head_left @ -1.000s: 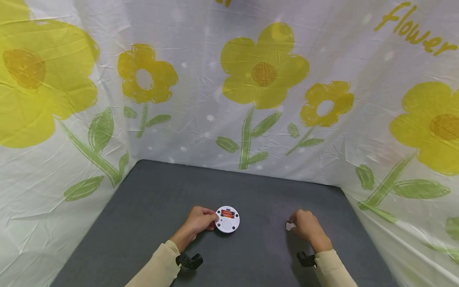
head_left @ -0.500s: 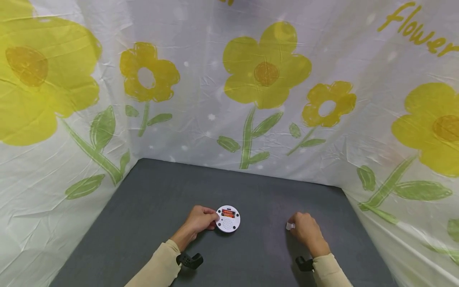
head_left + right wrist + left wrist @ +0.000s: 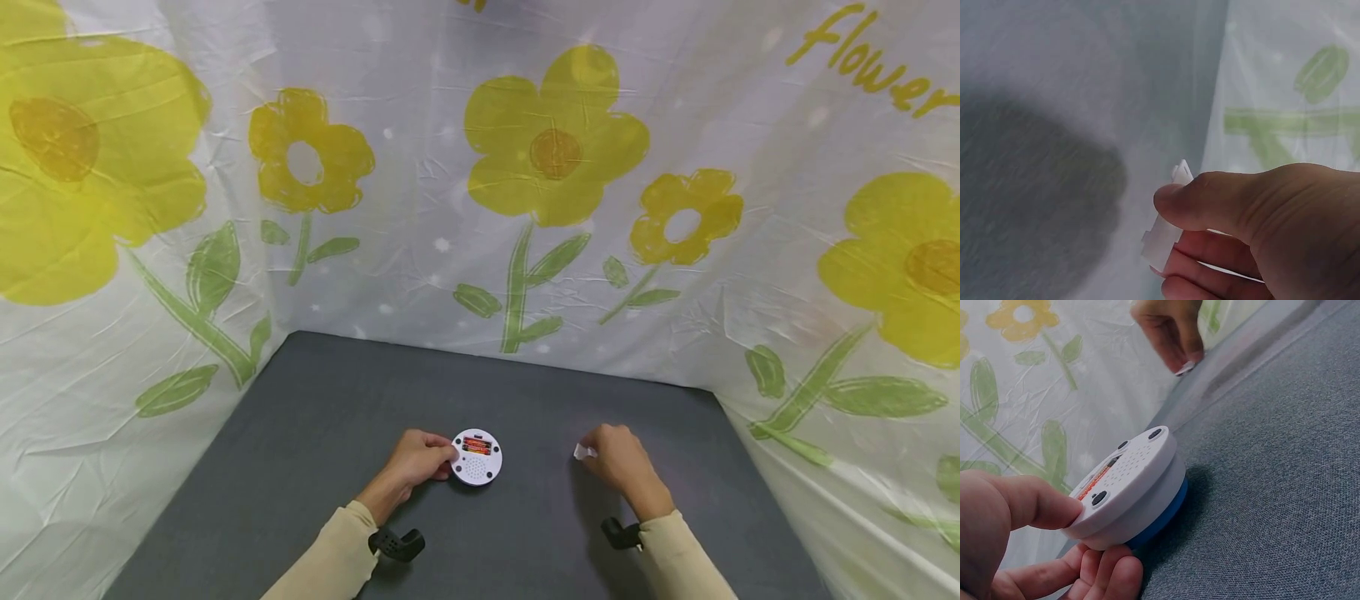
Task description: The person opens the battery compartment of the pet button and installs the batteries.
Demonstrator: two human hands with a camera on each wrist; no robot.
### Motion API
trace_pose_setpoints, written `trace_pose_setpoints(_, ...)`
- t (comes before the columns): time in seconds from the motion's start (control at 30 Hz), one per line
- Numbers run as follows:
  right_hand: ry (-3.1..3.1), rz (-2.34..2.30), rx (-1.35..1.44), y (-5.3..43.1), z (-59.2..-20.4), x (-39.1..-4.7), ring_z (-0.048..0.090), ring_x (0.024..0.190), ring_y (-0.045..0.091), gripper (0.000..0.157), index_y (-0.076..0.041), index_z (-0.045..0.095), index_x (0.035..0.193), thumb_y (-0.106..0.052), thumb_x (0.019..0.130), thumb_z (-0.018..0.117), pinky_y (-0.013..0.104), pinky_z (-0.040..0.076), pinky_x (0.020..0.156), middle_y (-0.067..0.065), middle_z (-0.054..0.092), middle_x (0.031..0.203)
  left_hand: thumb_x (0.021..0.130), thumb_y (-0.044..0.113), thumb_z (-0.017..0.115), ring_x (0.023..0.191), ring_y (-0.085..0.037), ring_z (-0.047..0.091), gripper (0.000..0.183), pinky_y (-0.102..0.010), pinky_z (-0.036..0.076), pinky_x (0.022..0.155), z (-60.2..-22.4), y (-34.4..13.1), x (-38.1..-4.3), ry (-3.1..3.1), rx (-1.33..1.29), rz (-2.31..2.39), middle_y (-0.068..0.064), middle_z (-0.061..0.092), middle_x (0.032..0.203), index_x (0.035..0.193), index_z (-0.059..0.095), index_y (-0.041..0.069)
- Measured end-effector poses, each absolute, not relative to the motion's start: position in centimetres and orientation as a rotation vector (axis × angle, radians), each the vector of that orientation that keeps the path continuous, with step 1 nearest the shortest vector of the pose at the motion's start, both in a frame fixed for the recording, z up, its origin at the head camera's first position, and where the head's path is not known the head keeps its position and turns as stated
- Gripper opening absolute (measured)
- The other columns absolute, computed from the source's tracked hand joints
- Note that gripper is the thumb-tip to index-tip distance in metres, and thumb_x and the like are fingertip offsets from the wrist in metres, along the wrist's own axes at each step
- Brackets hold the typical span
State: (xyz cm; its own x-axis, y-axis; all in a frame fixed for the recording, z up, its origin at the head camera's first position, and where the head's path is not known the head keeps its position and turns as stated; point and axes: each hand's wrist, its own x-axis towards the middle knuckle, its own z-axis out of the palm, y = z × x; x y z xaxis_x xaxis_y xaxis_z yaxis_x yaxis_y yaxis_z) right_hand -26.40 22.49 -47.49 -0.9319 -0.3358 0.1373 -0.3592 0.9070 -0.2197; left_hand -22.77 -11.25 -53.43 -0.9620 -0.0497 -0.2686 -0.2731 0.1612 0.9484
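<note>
A round white battery-powered device (image 3: 476, 468) lies with its underside up, showing two orange-red batteries (image 3: 477, 447) in an uncovered compartment, small black feet and a dotted speaker grille. Its lower part is blue in the left wrist view. My left hand (image 3: 417, 457) pinches its left rim, thumb on top and fingers beneath. To the right, my right hand (image 3: 619, 457) holds a small white battery cover (image 3: 1165, 234) between thumb and fingers, above the table and apart from the device. Tabs show along the cover's edges in the right wrist view.
The dark grey table (image 3: 360, 383) extends under both hands. White fabric (image 3: 420, 283) printed with yellow flowers hangs around its back and sides. A black wrist strap (image 3: 397, 546) sits on the left forearm, another strap (image 3: 621, 533) on the right.
My right hand has moved left and slightly farther from me, bringing the battery cover nearer to the device. The left hand and the device have stayed in place.
</note>
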Motion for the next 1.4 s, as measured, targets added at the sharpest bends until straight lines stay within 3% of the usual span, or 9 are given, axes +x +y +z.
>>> trace_pose_setpoints(0.13, -2.954, 0.39, 0.616, 21.0, -46.8, -26.5, 0.045, 0.062, 0.014, 0.012, -0.01, 0.083, 0.085, 0.002, 0.087, 0.081, 0.033, 0.039, 0.056, -0.001, 0.067, 0.07, 0.093, 0.009, 0.077, 0.077, -0.017, 0.071, 0.027, -0.029, 0.065, 0.071, -53.5, -11.2, -22.9, 2.251, -0.32, 1.904, -0.013, 0.078, 0.101, 0.115, 0.077, -0.007)
trace_pose_setpoints(0.53, -2.922, 0.448, 0.73, 15.7, -45.8, -27.4, 0.046, 0.063, 0.013, 0.011, -0.01, 0.082, 0.085, 0.0, 0.088, 0.082, 0.032, 0.038, 0.057, -0.002, 0.066, 0.07, 0.094, 0.008, 0.076, 0.078, -0.017, 0.071, 0.024, -0.029, 0.065, 0.071, -53.5, -11.4, -22.9, 2.257, -0.307, 1.903, -0.012, 0.078, 0.099, 0.113, 0.078, -0.007)
trace_pose_setpoints(0.83, -2.89, 0.468, 0.854, 12.2, -45.4, -27.4, 0.058, 0.069, 0.013, 0.013, -0.008, 0.086, 0.096, 0.001, 0.09, 0.078, 0.034, 0.05, 0.062, 0.005, 0.08, 0.089, 0.093, 0.008, 0.077, 0.076, -0.016, 0.071, 0.025, -0.03, 0.065, 0.07, -53.7, -11.4, -22.9, 2.246, -0.292, 1.92, -0.012, 0.078, 0.098, 0.113, 0.077, -0.007)
trace_pose_setpoints(1.07, -2.875, 0.45, 0.912, 9.7, -45.3, -27.3, 0.077, 0.085, 0.027, 0.015, -0.004, 0.086, 0.103, 0.001, 0.09, 0.081, 0.044, 0.063, 0.07, 0.012, 0.083, 0.1, 0.094, 0.008, 0.076, 0.076, -0.015, 0.071, 0.023, -0.03, 0.065, 0.071, -53.6, -11.5, -22.9, 2.255, -0.284, 1.922, -0.012, 0.078, 0.097, 0.111, 0.078, -0.007)
trace_pose_setpoints(1.4, -2.928, 0.413, 0.908, 7.3, -46.0, -27.0, 0.078, 0.09, 0.024, 0.016, -0.007, 0.086, 0.108, -0.007, 0.093, 0.083, 0.037, 0.064, 0.068, 0.01, 0.083, 0.106, 0.093, 0.007, 0.075, 0.074, -0.015, 0.071, 0.02, -0.029, 0.064, 0.069, -53.7, -11.3, -22.8, 2.253, -0.287, 1.933, -0.012, 0.078, 0.096, 0.107, 0.079, -0.006)
